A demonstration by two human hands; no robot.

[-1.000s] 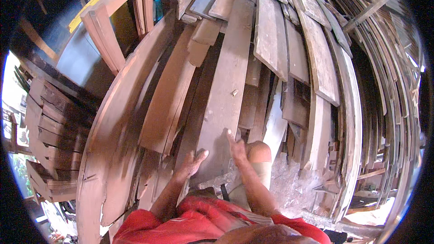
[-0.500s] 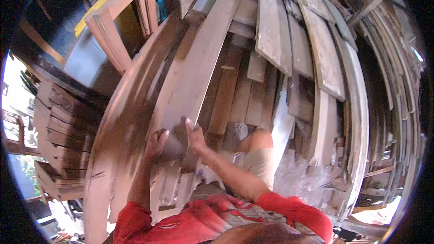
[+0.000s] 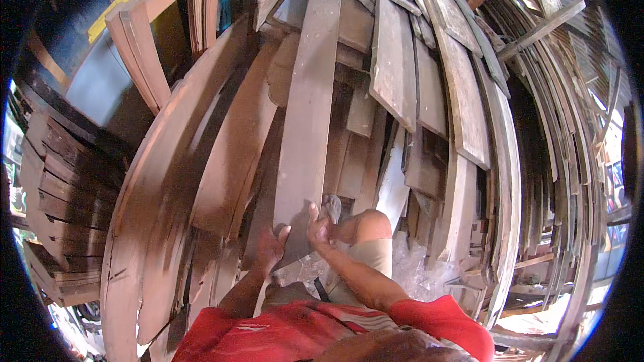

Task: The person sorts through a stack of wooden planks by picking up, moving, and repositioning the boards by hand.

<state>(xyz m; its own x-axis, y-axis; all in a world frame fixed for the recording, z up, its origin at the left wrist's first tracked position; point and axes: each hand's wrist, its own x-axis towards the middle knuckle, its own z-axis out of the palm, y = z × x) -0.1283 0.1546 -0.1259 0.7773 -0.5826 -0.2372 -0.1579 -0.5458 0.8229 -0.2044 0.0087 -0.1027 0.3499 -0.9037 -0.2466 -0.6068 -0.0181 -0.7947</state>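
A long, flat wooden plank [image 3: 305,121] runs from close to my body up and away to the far end. My left hand [image 3: 272,247] grips its left edge near the close end, thumb on the upper face and the other fingers hidden. Opposite it, my right hand [image 3: 319,229] holds the right edge, its thumb also on top. The plank's close end lies between the two hands, above my legs. To the left, a wide brown board [image 3: 235,147] lies on the pile.
Many loose boards [image 3: 396,60] overlap on the right, with a tall rack of long planks [image 3: 550,134] beyond. A wooden frame [image 3: 141,40] stands at the far left, above short stacked timbers [image 3: 74,194]. My bent knee [image 3: 372,224] is beside my right hand.
The plank has swung rightward, and its close end has come nearer to my body with both hands still on it. More of the wide brown board at the left now shows. The view has shifted slightly.
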